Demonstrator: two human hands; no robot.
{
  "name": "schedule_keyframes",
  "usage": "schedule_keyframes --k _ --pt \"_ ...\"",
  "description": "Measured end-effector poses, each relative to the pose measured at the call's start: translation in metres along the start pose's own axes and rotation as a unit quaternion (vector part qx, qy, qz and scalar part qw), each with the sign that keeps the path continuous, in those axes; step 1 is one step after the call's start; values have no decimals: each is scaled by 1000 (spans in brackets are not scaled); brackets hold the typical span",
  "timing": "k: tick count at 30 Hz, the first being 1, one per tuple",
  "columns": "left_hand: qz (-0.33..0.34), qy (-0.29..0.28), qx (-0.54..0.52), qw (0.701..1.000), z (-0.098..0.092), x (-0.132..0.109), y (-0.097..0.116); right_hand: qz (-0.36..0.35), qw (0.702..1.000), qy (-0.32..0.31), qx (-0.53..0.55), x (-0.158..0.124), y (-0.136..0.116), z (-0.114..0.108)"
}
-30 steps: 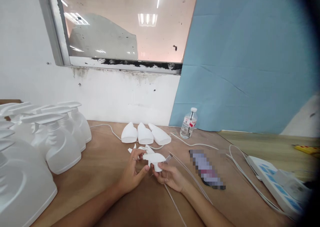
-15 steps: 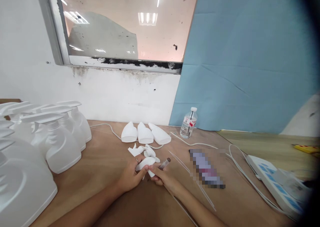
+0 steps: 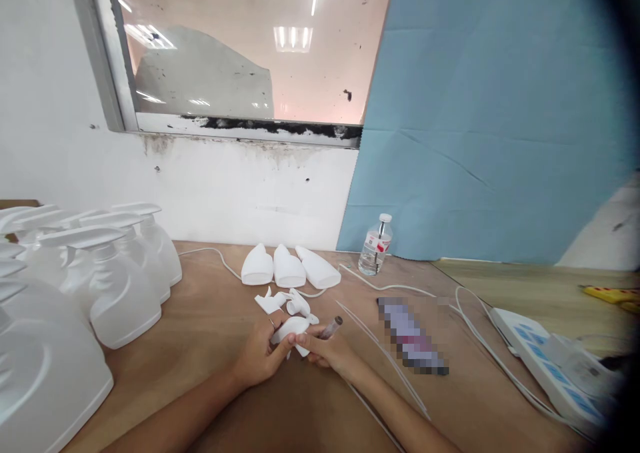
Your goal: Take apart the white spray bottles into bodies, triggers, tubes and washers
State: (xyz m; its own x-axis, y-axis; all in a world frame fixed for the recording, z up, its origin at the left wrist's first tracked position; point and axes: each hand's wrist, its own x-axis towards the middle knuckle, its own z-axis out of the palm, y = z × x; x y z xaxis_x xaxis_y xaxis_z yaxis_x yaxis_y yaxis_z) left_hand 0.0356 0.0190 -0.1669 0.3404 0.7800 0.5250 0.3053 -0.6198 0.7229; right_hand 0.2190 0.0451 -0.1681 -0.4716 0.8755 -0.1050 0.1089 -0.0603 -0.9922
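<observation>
Both hands meet over the wooden table around a white plastic spray trigger head [image 3: 291, 328]. My left hand [image 3: 257, 352] is closed on its left side, thumb pressed on top. My right hand [image 3: 327, 352] pinches its right end. A tool with a translucent brownish handle [image 3: 332, 326] pokes up out of that same hand; its tip is hidden. Just beyond the fingers lie a loose white trigger piece [image 3: 270, 300] and another white sprayer part [image 3: 299, 302]. Thin clear tubes [image 3: 383, 350] lie right of my right hand.
Three white tapered plastic shells [image 3: 289, 268] stand by the wall. Several white spray bottles [image 3: 125, 300] crowd the left side. A water bottle [image 3: 375, 246], a blurred-out flat object [image 3: 413, 336], a white cable [image 3: 473, 326] and a power strip [image 3: 543, 363] are on the right.
The view has shifted very slightly. Both hands keep their grip on the spray trigger head, with hardly any visible movement.
</observation>
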Motion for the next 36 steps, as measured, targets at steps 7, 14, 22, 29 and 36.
schedule_keyframes --k 7,14,22,29,36 --pt "7 -4 7 1000 1 -3 -3 -2 997 -33 -63 -7 -16 -5" --pt "8 -5 3 1000 0 -3 -2 -29 992 -33 -117 -13 -25 -3" --pt "8 -2 -13 1000 -2 0 0 -74 986 -13 -147 -18 -38 5" --pt "-8 6 -50 999 1 -1 -3 -114 978 12 -175 -14 -36 7" --pt "-49 39 -95 993 4 3 -3 -153 954 90 -243 -18 -32 8"
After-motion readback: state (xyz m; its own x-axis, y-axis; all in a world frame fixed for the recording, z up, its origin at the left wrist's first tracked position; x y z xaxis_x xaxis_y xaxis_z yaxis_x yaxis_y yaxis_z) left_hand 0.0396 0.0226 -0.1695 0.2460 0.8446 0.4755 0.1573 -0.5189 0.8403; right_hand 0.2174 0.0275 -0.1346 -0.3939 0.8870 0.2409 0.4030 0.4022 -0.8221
